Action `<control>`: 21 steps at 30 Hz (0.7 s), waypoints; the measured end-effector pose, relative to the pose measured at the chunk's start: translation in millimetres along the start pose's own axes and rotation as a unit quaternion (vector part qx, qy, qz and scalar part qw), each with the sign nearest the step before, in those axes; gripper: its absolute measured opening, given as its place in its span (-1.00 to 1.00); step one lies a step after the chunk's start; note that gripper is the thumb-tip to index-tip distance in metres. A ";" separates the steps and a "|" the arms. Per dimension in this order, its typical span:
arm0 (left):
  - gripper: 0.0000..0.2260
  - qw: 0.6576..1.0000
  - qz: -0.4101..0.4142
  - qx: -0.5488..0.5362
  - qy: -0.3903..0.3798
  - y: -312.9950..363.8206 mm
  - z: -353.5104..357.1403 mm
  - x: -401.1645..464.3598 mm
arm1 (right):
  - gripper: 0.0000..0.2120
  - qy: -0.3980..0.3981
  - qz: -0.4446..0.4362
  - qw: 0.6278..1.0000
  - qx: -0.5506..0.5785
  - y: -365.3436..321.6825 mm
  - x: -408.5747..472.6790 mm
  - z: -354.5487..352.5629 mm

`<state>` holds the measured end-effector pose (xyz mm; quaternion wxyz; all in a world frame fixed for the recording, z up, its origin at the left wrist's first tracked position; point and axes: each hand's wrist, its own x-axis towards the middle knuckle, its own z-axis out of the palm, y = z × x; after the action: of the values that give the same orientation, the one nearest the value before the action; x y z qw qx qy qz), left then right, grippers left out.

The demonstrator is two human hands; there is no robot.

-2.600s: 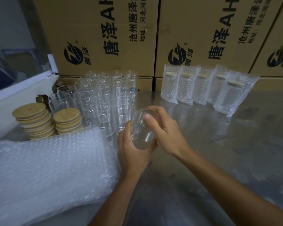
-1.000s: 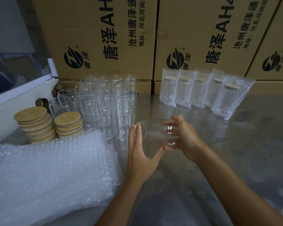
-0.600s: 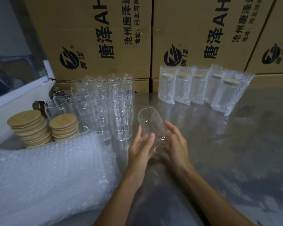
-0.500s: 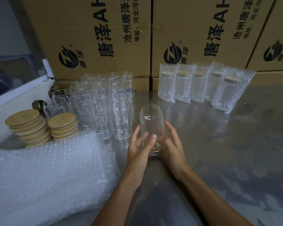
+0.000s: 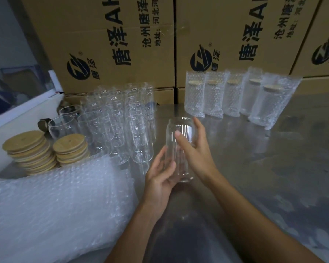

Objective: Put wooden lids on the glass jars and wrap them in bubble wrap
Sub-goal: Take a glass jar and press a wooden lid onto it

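A clear glass jar (image 5: 179, 128) stands upright between both hands at the middle of the steel table (image 5: 273, 177), without a lid. My left hand (image 5: 160, 177) cups its lower left side with thumb and fingers round it. My right hand (image 5: 194, 149) grips its upper right side, thumb across the front. Two stacks of round wooden lids (image 5: 25, 142) (image 5: 69, 144) stand at the left. A pile of bubble wrap bags (image 5: 55, 205) lies at the front left.
Several bare glass jars (image 5: 122, 126) stand in rows behind the bubble wrap. Several wrapped, lidded jars (image 5: 232, 97) line the back right. Cardboard boxes (image 5: 112, 44) form a wall behind. A white ledge (image 5: 17, 114) borders the left.
The jar was lying tilted in my hands and has been turned upright. My right hand has slid up to its upper side while my left stays low.
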<state>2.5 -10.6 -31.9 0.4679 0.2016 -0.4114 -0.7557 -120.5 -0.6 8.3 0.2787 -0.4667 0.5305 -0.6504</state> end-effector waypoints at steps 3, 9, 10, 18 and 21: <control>-0.44 0.997 0.031 0.028 0.063 -1.8 1.4 -1.7 | -0.33 0.003 -0.025 1.000 0.012 -5.4 7.2 10.9; -0.59 0.991 0.036 0.051 0.119 -2.1 -8.2 -0.1 | -0.30 0.039 -0.005 0.997 0.065 -10.1 8.5 19.1; -0.64 0.993 0.032 0.039 0.109 -0.8 -8.6 0.1 | -0.29 0.020 0.023 0.996 0.089 -12.3 11.0 16.6; -0.28 0.995 -0.047 0.019 0.086 7.2 7.8 -4.4 | -0.23 -0.073 0.204 0.939 0.266 -19.2 12.4 13.3; -0.40 0.994 -0.012 0.046 0.103 3.6 9.9 -6.6 | -0.23 -0.003 0.127 0.979 0.162 -11.7 10.0 18.0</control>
<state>0.8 -1.4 -23.8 0.4886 0.3044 -0.3931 -0.7170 -106.8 -13.6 22.5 0.4326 -0.3458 0.4725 -0.6856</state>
